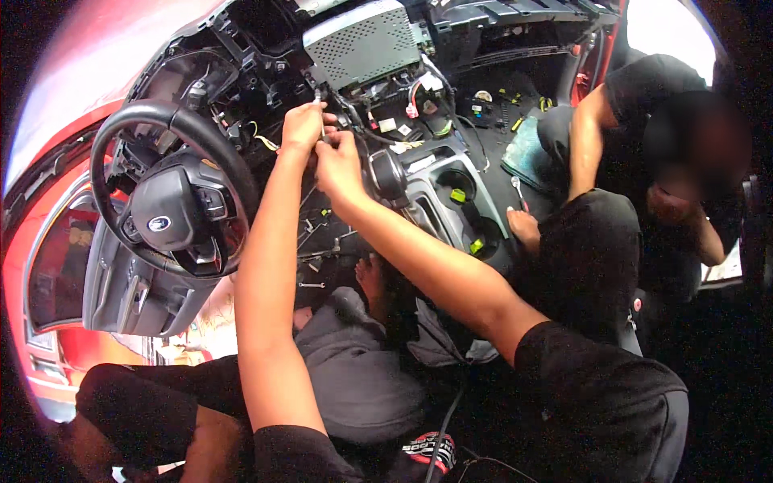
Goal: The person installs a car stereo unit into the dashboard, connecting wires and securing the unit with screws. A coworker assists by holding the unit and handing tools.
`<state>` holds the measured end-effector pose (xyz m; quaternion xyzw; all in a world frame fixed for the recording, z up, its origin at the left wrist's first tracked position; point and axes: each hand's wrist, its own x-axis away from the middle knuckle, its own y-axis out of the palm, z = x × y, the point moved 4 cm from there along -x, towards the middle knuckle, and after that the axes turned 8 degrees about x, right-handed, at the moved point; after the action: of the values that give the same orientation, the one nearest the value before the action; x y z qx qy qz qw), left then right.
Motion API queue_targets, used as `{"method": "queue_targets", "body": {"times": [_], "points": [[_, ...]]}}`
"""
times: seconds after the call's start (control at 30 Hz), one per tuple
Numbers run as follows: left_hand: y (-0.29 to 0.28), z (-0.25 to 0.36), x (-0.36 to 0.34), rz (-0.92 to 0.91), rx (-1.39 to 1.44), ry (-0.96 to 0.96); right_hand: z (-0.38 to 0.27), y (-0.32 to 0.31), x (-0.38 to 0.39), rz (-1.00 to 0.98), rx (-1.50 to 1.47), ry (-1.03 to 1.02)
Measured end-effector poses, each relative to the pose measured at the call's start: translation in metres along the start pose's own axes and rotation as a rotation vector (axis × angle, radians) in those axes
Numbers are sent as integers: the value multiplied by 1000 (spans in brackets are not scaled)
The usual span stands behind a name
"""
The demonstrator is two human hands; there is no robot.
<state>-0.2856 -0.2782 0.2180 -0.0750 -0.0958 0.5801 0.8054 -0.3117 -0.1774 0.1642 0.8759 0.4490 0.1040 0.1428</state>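
Both my arms reach forward to the opened dashboard, just below a perforated metal box [366,44]. My left hand [302,126] is closed near the box's lower left corner, its fingertips around the upper part of a slim metal tool [324,123]. Right below it, my right hand [338,165] is closed too, with the fingers pinched at the tool's lower end. The tool stands roughly upright; its tip is too small to make out. Loose wiring and a red connector [412,109] hang right of my hands. The gear selector [388,175] stands beside my right wrist.
A steering wheel [173,189] stands left. The centre console [451,189] has yellow-green pieces in its cup holders. Wrenches, including a small spanner [312,285], lie on the floor. At right a co-worker sits, one hand [524,229] near a red-handled tool [519,193] and a teal cloth [525,153].
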Motion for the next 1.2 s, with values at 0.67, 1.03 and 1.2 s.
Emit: {"method": "queue_targets", "body": {"times": [0.67, 1.03, 1.2], "points": [[-10, 22, 60, 108, -296, -31, -12, 9, 4, -232, -747, 359], [-26, 19, 139, 148, -325, -268, 17, 23, 0, -249, -814, 404], [-17, 3, 150, 171, -408, -274, 21, 16, -5, -310, -916, 427]]}}
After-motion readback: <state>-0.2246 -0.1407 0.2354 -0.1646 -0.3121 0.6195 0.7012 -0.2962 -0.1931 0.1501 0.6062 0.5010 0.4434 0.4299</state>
